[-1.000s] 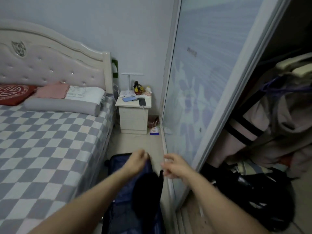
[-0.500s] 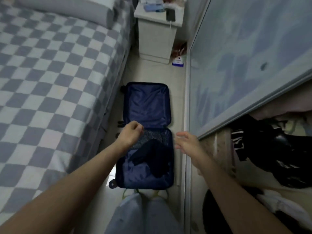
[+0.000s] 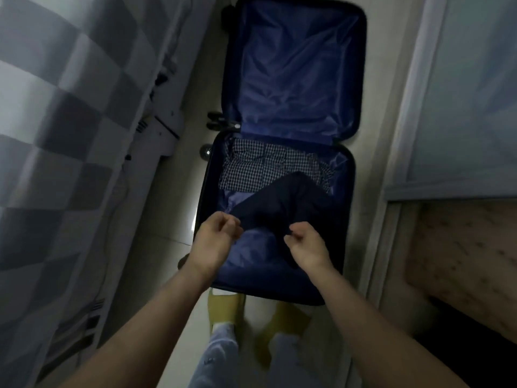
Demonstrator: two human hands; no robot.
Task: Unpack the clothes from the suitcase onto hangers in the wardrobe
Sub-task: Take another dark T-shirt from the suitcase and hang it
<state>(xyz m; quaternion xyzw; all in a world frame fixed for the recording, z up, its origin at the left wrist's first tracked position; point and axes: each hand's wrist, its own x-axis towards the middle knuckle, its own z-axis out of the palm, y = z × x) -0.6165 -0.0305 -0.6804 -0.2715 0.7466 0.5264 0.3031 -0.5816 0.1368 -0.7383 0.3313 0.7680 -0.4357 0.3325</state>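
Note:
An open suitcase [image 3: 347,219] with blue lining lies on the floor below me. Its near half holds a checked shirt [image 3: 260,169] and, on top of that, a dark navy garment [image 3: 282,203]. My left hand [image 3: 215,239] is curled at the garment's left corner and pinches it. My right hand [image 3: 307,245] is curled on the garment's near right part and grips the fabric. The far half of the suitcase [image 3: 296,65] shows only crumpled lining. No hanger is in sight.
The bed with a grey checked cover [image 3: 56,135] runs along the left. The wardrobe's sliding door [image 3: 461,93] stands on the right, with the open wardrobe's wooden floor [image 3: 461,261] below it. My feet in yellow slippers [image 3: 223,306] stand at the suitcase's near edge.
My view has tipped down from the room to straight over the suitcase. Both hands have dropped onto the dark garment, and the right hand's fingers have curled shut.

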